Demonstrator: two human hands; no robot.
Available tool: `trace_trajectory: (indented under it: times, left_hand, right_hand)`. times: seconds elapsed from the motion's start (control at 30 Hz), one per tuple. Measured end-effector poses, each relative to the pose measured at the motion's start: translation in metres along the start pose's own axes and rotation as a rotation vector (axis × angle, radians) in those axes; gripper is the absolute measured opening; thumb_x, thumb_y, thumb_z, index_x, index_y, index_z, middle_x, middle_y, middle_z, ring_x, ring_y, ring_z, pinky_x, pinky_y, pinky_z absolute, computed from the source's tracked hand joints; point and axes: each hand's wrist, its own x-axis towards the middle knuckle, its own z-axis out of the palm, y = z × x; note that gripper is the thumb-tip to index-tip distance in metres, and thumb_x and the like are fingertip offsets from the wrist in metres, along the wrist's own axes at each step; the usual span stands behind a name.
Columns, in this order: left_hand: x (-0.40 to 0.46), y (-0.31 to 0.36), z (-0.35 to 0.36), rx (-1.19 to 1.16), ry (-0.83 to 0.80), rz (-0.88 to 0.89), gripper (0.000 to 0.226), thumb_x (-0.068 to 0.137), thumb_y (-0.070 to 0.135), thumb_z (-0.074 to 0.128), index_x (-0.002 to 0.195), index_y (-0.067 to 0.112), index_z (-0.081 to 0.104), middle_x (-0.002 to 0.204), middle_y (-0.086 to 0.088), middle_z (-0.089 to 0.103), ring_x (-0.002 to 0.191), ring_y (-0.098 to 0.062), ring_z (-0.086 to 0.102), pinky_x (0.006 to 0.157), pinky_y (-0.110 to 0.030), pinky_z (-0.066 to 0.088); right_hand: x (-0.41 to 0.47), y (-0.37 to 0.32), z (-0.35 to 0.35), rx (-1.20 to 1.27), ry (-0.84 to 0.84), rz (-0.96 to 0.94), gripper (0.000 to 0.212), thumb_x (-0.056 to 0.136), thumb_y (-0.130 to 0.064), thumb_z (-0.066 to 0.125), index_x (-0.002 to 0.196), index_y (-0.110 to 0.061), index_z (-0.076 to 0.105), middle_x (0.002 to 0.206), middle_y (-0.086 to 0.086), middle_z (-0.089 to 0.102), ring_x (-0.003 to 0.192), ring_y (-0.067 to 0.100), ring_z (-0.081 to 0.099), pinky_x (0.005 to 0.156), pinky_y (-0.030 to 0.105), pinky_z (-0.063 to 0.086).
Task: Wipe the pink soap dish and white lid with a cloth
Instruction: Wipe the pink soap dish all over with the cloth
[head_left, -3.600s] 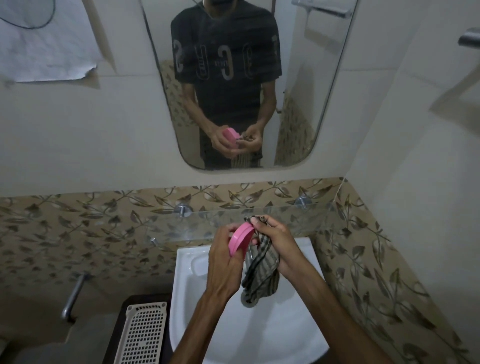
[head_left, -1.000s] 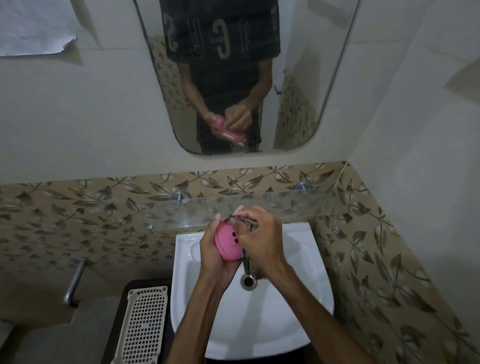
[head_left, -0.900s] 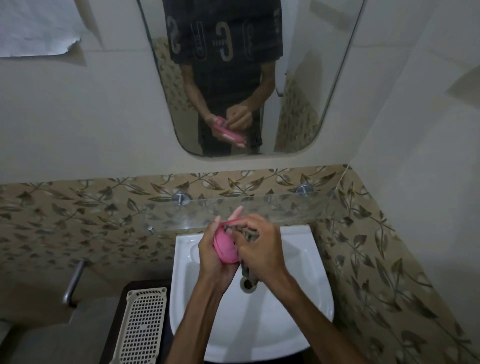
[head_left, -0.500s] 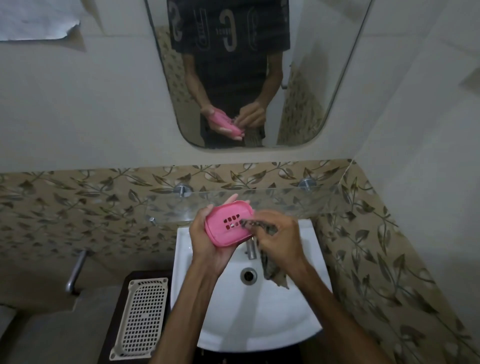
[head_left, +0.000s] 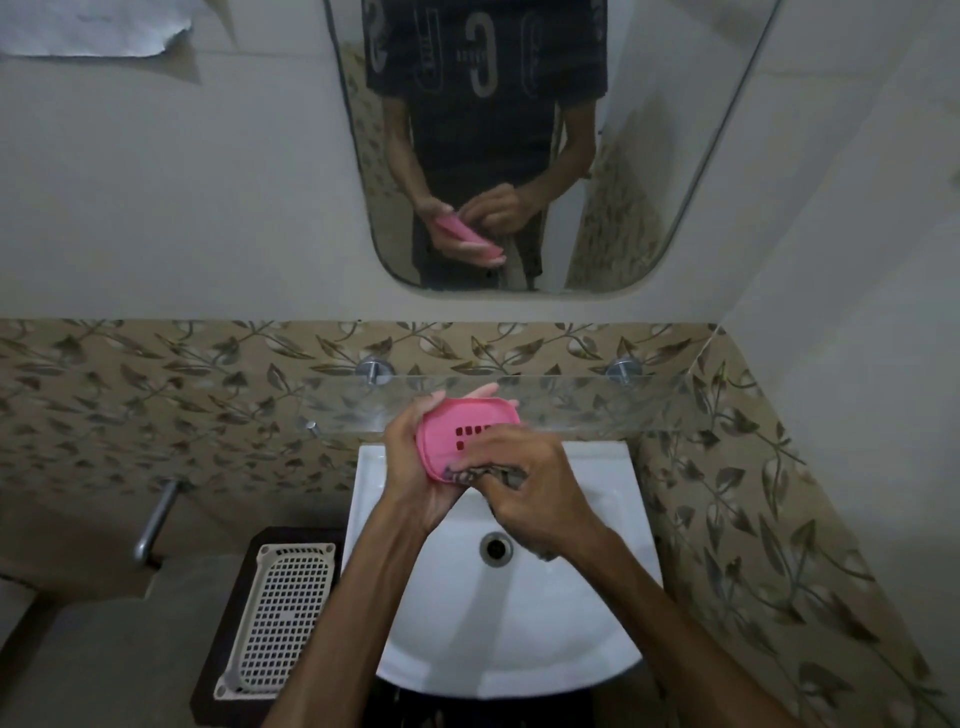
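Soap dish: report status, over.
Left hand grips pink soap dish over the white sink. Right hand presses cloth on its slotted face. White lid untouched, left of sink. Nothing obstructing.

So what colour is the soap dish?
Pink, with dark slots in its base. The soap dish shows best in the head view, the only one.

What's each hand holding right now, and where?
Left hand grips the pink soap dish by its left edge; right hand holds the cloth bunched against it.
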Motion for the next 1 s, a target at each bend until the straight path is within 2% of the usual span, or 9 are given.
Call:
trace_trajectory:
  times: [0.1,0.23,0.4,0.5,0.63,0.7,0.8,0.9,1.0]
  left_hand:
    - [-0.001,0.004,-0.001,0.044,-0.026,0.029,0.067,0.091,0.044,0.051,0.141,0.000,0.059,0.146,-0.032,0.054,0.127,-0.043,0.049,0.099,-0.047,0.046]
    - [-0.001,0.000,-0.004,0.048,-0.025,0.038,0.071,0.088,0.046,0.053,0.142,0.001,0.058,0.146,-0.032,0.054,0.135,-0.050,0.044,0.116,-0.066,0.027]
    - [-0.005,-0.002,0.002,0.007,-0.087,0.037,0.069,0.094,0.046,0.047,0.142,-0.003,0.057,0.144,-0.036,0.054,0.126,-0.044,0.057,0.110,-0.049,0.047]
    - [-0.002,0.002,0.004,-0.039,-0.085,0.082,0.065,0.099,0.043,0.041,0.139,-0.004,0.060,0.139,-0.036,0.058,0.112,-0.037,0.068,0.097,-0.042,0.058]
    - [-0.003,-0.003,0.007,0.011,-0.040,0.121,0.061,0.101,0.038,0.041,0.137,-0.008,0.060,0.136,-0.036,0.061,0.116,-0.036,0.067,0.101,-0.041,0.056]
    - [-0.006,-0.005,0.006,-0.007,-0.021,0.131,0.061,0.099,0.039,0.044,0.134,-0.007,0.062,0.136,-0.035,0.061,0.113,-0.037,0.066,0.099,-0.040,0.056]
    - [-0.005,-0.004,0.002,0.019,0.008,0.123,0.061,0.098,0.045,0.044,0.133,-0.001,0.066,0.137,-0.035,0.060,0.106,-0.037,0.065,0.092,-0.042,0.056]
    - [-0.005,-0.010,0.007,0.000,0.051,0.111,0.059,0.099,0.043,0.046,0.128,-0.002,0.070,0.131,-0.035,0.064,0.112,-0.038,0.065,0.093,-0.043,0.056]
    - [-0.005,-0.012,0.007,-0.012,0.029,0.108,0.061,0.101,0.047,0.046,0.125,-0.002,0.072,0.123,-0.026,0.070,0.105,-0.031,0.071,0.087,-0.036,0.062]
  right_hand:
    - [0.003,0.009,-0.002,0.052,0.038,0.062,0.025,0.080,0.000,0.082,0.102,-0.014,0.083,0.102,-0.001,0.080,0.099,0.007,0.073,0.092,0.032,0.060]
    - [-0.004,0.006,-0.002,0.108,0.115,0.176,0.021,0.081,0.000,0.082,0.098,-0.012,0.083,0.098,-0.003,0.079,0.095,0.007,0.073,0.089,0.039,0.062]
    - [0.006,-0.017,0.022,0.137,0.127,0.130,0.031,0.077,0.010,0.075,0.095,-0.014,0.083,0.095,-0.006,0.077,0.083,0.013,0.073,0.076,0.031,0.062]
    - [0.013,-0.025,0.026,0.090,0.232,0.089,0.028,0.076,0.010,0.077,0.096,-0.008,0.083,0.095,0.000,0.078,0.090,0.012,0.073,0.084,0.028,0.060]
    - [0.021,-0.026,0.025,0.149,0.385,0.223,0.019,0.084,-0.007,0.083,0.101,-0.016,0.081,0.099,-0.010,0.076,0.095,0.003,0.072,0.086,0.017,0.056]
    - [0.016,-0.024,0.024,0.114,0.288,0.211,0.022,0.083,-0.003,0.081,0.099,-0.017,0.080,0.100,-0.008,0.075,0.097,0.004,0.070,0.086,0.013,0.053]
    - [-0.002,-0.028,0.028,0.039,0.161,0.122,0.027,0.077,0.005,0.080,0.096,-0.014,0.082,0.096,0.000,0.073,0.092,0.010,0.068,0.082,0.024,0.057]
    - [0.014,-0.025,0.023,0.025,0.233,0.154,0.023,0.080,0.005,0.078,0.097,-0.009,0.081,0.095,0.004,0.072,0.089,0.018,0.069,0.077,0.039,0.060]
    - [0.022,-0.032,0.027,-0.004,0.264,0.205,0.019,0.084,-0.005,0.076,0.099,-0.015,0.080,0.098,-0.001,0.070,0.092,0.015,0.068,0.079,0.036,0.059]
